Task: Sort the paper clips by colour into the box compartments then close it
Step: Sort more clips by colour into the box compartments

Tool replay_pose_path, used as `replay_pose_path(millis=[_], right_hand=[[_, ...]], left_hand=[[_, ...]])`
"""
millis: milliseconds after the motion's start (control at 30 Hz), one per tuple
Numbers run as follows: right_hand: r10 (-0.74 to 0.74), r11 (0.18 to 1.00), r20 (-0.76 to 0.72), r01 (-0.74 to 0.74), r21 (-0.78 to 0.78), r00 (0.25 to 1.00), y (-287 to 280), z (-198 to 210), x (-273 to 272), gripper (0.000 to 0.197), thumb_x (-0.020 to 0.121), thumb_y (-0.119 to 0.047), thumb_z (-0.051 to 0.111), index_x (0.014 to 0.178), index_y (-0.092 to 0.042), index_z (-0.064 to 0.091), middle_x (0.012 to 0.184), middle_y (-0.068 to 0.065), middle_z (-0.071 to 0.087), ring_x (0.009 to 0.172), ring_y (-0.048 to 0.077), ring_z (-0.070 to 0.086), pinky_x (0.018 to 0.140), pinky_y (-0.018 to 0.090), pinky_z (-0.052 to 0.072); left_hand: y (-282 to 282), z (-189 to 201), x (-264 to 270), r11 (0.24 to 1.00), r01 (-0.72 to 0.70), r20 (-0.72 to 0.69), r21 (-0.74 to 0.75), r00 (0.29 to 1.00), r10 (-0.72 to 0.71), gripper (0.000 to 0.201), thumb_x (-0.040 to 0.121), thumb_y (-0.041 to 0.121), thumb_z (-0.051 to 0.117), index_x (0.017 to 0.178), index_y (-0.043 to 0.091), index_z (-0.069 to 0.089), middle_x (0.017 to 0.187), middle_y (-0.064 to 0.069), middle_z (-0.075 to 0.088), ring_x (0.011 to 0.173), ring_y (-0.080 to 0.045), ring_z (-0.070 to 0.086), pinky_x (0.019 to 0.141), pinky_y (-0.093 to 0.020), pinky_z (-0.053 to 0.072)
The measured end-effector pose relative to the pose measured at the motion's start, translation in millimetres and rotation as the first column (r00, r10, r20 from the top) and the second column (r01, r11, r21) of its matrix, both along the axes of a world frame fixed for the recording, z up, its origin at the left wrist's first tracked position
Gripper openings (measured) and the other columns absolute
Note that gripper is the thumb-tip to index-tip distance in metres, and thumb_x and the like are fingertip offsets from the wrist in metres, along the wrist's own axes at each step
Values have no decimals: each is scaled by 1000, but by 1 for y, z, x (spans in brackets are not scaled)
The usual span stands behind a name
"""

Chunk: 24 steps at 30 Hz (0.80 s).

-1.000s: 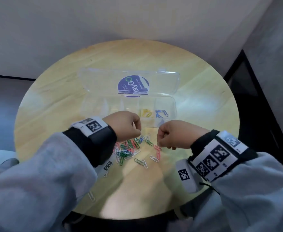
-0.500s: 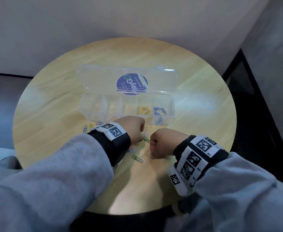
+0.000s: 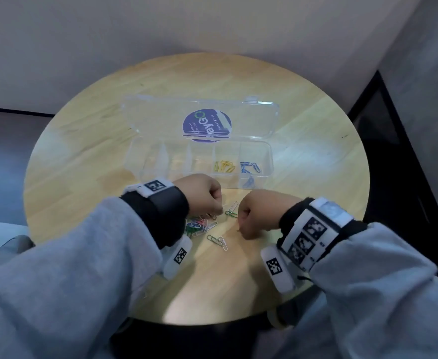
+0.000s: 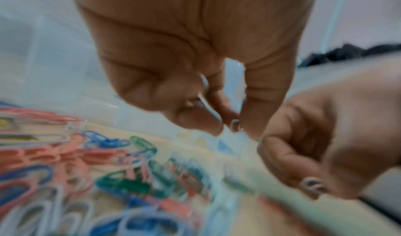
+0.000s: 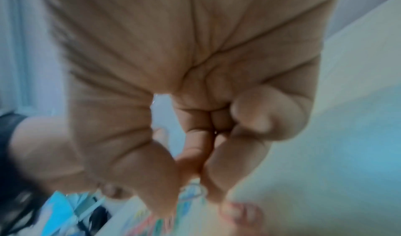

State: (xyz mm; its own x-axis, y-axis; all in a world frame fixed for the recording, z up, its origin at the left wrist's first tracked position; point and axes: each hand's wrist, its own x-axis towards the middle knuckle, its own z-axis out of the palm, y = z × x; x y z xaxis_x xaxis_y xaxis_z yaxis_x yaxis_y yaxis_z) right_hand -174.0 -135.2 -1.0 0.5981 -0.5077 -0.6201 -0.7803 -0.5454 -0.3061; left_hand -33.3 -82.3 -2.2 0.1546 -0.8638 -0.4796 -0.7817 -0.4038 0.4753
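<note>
A clear compartment box [image 3: 269, 161] lies open on the round table, its lid [image 3: 160, 117] folded back. Yellow clips [image 3: 224, 165] fill one compartment and blue clips [image 3: 249, 167] the rightmost one. A mixed pile of paper clips [image 3: 199, 225] [image 4: 121, 184] sits in front of the box, partly under my left wrist. My left hand [image 3: 202, 195] hovers over the pile with curled fingers that hold white clips [image 4: 205, 92]. My right hand [image 3: 254, 213] [image 5: 195, 179] is low at the table right of the pile, thumb and fingers pinched over a pale clip [image 5: 195, 189]; the view is blurred.
Single loose clips lie between the hands [image 3: 232, 208] and nearer me [image 3: 217, 240]. The wooden table [image 3: 316, 141] stands in a corner against a pale wall. A dark gap [image 3: 394, 156] runs along its right side.
Both hands have dropped closer to the table and drawn together at the pile. The left hand slid right over the clips and the right hand's fingertips came down to the tabletop.
</note>
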Motion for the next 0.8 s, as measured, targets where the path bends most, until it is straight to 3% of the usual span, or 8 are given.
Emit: replay_pose_path(millis=[100, 233, 333, 467, 567, 633, 733, 800], right_hand=[[-145, 984, 141, 128, 125, 979, -18, 11, -11, 13, 76, -13, 64, 65, -17, 60, 64, -4, 63, 55, 11, 57, 64, 26, 50], [-398, 868, 312, 244, 433, 862, -27, 13, -18, 19, 82, 6, 57, 74, -10, 58, 58, 1, 61, 52, 11, 58, 61, 24, 54], [-467, 810, 314, 257, 527, 827, -26, 9, -18, 24, 86, 10, 48, 88, -9, 62, 60, 5, 54, 56, 17, 54, 58, 22, 52], [-513, 763, 252, 301, 572, 821, -22, 4, -15, 34, 87, 10, 31, 72, -6, 57, 61, 7, 48, 49, 15, 51, 46, 20, 46], [-551, 742, 235, 341, 578, 801, -20, 1, -11, 32, 86, 7, 29, 69, -7, 51, 62, 9, 48, 47, 16, 50, 41, 21, 41], [-532, 768, 241, 342, 541, 812, -20, 1, -8, 27, 88, 2, 34, 70, -9, 50, 63, 7, 49, 49, 17, 47, 43, 23, 38], [-283, 945, 278, 218, 242, 918, -19, 1, -6, 14, 89, -14, 52, 76, -18, 54, 64, -3, 50, 55, 12, 47, 55, 24, 40], [-143, 989, 259, 132, 62, 955, -16, 0, -4, 5, 85, -20, 59, 84, -25, 58, 67, -8, 48, 59, 9, 46, 60, 23, 39]], left_hand=[[10, 15, 14, 995, -95, -234, -37, 969, 84, 25, 76, 7, 68, 60, 17, 53, 58, 2, 58, 53, -10, 49, 54, -20, 40], [21, 31, 30, 964, -254, -546, -73, 819, 174, 28, 73, -8, 67, 60, 9, 49, 62, -11, 56, 47, -10, 53, 50, -18, 44], [26, 36, 33, 935, -354, -646, -34, 721, 249, 28, 83, -14, 53, 68, 9, 49, 57, -7, 58, 43, -7, 56, 44, -12, 45], [32, 35, 32, 905, -413, -706, 100, 612, 356, 33, 88, -11, 37, 90, 14, 59, 56, -6, 56, 42, -10, 55, 42, -14, 46], [35, 28, 28, 911, -388, -644, 139, 663, 381, 37, 86, -10, 34, 91, 15, 62, 60, -6, 55, 45, -10, 53, 41, -15, 43], [35, 23, 26, 935, -338, -502, 108, 793, 345, 34, 85, -5, 39, 83, 18, 64, 61, -2, 54, 49, -10, 48, 43, -17, 38], [36, 19, 20, 995, -100, -77, 2, 992, 100, 16, 82, 13, 56, 86, 25, 66, 61, 11, 50, 54, -5, 45, 52, -20, 33], [38, 20, 13, 999, 40, 171, 14, 984, -42, 22, 77, 16, 60, 94, 28, 65, 62, 11, 44, 56, -6, 43, 49, -21, 30]])
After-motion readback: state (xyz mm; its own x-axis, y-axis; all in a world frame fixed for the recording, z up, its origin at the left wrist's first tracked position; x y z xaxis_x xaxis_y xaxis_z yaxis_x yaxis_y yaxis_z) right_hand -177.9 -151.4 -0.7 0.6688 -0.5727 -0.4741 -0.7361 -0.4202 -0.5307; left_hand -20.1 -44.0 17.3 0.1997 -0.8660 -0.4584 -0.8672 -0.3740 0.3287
